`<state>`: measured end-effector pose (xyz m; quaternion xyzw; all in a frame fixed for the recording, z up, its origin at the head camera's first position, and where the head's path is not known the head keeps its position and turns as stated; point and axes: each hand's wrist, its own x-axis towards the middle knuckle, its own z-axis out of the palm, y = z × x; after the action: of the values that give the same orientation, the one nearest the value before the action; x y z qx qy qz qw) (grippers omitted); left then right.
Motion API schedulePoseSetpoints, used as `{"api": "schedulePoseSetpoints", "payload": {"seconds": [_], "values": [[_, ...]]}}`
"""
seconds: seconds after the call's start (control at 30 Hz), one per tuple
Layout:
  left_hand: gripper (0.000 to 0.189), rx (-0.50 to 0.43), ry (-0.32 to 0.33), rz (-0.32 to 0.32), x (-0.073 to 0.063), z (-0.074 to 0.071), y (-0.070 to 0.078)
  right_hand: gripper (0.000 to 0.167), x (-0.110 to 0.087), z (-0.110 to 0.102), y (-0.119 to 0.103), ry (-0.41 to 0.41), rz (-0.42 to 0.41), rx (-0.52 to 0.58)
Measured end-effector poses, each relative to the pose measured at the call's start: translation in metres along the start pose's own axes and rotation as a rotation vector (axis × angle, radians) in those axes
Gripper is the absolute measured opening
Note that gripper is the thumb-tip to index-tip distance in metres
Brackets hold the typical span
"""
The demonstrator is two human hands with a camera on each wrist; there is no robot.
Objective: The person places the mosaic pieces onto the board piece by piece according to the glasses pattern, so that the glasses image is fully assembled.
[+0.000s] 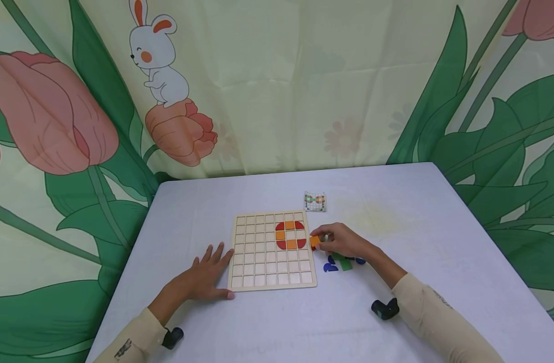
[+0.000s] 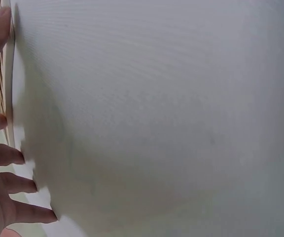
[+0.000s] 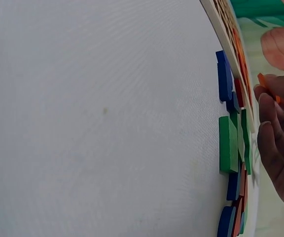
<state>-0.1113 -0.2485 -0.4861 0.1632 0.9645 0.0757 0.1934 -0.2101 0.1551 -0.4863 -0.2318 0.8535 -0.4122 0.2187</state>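
A pale wooden grid board (image 1: 258, 254) lies on the table. In its upper right cells, red rounded-corner tiles (image 1: 281, 244) and orange square tiles (image 1: 290, 225) form a ring around a bare middle cell; the ring's right-side cell is also bare. Just beyond the board's right edge, my right hand (image 1: 342, 239) pinches an orange tile (image 3: 268, 89) between thumb and fingers. My left hand (image 1: 204, 277) lies with fingers spread at the board's left edge, thumb by the lower left corner. Below the right hand are blue pieces (image 1: 331, 267) and green pieces (image 1: 346, 264), some partly hidden by it.
A small printed pattern card (image 1: 315, 202) lies behind the board's upper right corner. White cloth covers the table (image 1: 277, 327), and a curtain with flowers and a rabbit (image 1: 168, 75) hangs at its far edge. Black devices (image 1: 385, 309) are worn at both wrists.
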Motion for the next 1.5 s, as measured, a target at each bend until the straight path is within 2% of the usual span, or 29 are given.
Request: {"api": "schedulePoseSetpoints", "payload": {"seconds": [0.37,0.63,0.9,1.1,1.27,1.5], "values": [[0.114,-0.006,0.001,-0.024,0.001,0.004,0.002,0.029,0.013,0.006,-0.001,0.084,0.075,0.035],[0.115,-0.005,0.013,-0.038,0.002,0.006,0.002,0.031,0.026,0.009,-0.002,0.125,0.076,0.012],[0.115,0.003,0.018,-0.045,0.002,0.007,0.001,0.031,0.033,0.011,-0.006,0.115,0.06,0.03],[0.114,-0.005,0.024,-0.047,0.001,0.006,0.0,0.032,0.037,0.012,-0.008,0.094,0.099,0.045],[0.115,-0.012,0.02,-0.047,0.001,0.007,0.0,0.03,0.041,0.012,-0.008,0.099,0.113,0.015],[0.115,-0.007,0.029,-0.041,0.003,0.009,-0.003,0.03,0.046,0.012,-0.007,0.081,0.066,-0.05]]}}
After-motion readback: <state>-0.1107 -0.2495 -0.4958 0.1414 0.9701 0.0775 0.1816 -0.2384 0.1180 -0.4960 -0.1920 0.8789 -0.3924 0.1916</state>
